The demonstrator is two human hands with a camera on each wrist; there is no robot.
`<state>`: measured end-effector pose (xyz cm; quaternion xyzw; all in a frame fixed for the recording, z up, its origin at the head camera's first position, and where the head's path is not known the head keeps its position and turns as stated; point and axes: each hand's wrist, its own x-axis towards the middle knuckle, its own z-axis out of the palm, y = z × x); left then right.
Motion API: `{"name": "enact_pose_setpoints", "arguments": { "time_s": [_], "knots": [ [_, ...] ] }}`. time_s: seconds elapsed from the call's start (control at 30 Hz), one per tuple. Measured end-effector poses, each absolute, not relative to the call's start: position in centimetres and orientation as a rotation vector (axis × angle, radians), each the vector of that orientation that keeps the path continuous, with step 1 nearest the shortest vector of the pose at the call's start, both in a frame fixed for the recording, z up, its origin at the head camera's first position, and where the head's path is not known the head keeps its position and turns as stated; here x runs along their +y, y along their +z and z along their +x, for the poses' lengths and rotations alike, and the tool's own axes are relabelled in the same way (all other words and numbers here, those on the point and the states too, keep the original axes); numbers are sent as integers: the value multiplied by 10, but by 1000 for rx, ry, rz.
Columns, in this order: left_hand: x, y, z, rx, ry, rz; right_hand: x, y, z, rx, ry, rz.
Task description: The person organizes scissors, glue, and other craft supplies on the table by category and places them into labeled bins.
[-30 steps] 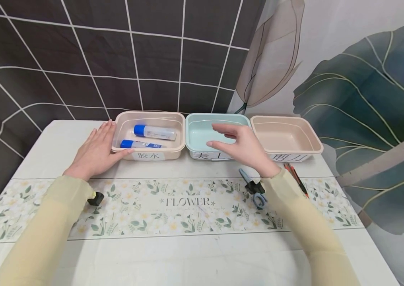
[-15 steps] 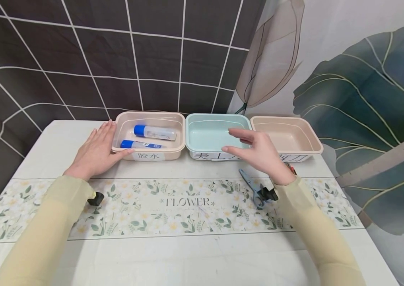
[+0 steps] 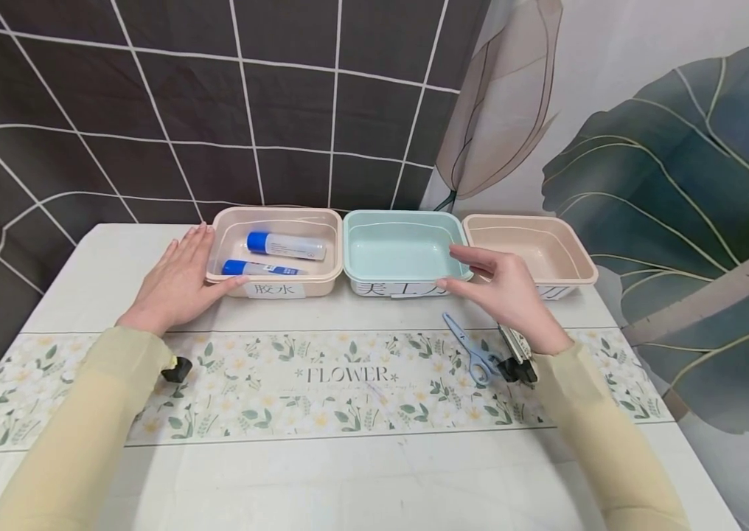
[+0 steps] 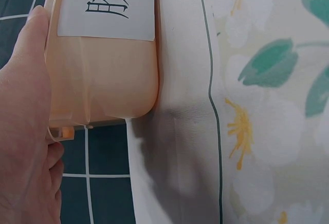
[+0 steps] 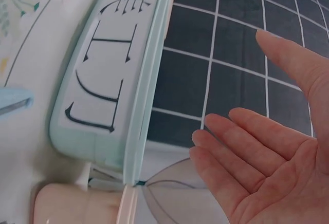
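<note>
My left hand rests with straight fingers along the left side of a pink plastic box, its thumb lying at the front rim. In the left wrist view the thumb lies along the box wall. Two blue-capped glue tubes lie inside, a clear one behind a blue-labelled one. My right hand holds nothing; it hovers with thumb and fingers spread apart, over the seam between the teal box and the right-hand beige box. Its palm faces the camera in the right wrist view.
The three boxes stand side by side at the table's back edge, with labels in Chinese characters on their fronts. Light-blue scissors lie on the floral strip, left of the right forearm. A dark gridded backdrop hangs behind.
My right hand has moved right, from above the teal box to its right end. The red and black items seen beside the right forearm are now hidden. The left hand stays put.
</note>
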<state>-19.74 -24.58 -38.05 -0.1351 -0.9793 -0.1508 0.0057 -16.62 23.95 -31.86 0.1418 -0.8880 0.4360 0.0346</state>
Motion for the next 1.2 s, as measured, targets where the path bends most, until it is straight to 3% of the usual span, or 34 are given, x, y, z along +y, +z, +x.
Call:
{"name": "enact_pose_setpoints", "arguments": {
  "time_s": [1.2],
  "knots": [
    [-246, -381, -198, -3058, -489, -427, 322, -324, -127, -2841, 1094, 149]
  ]
}}
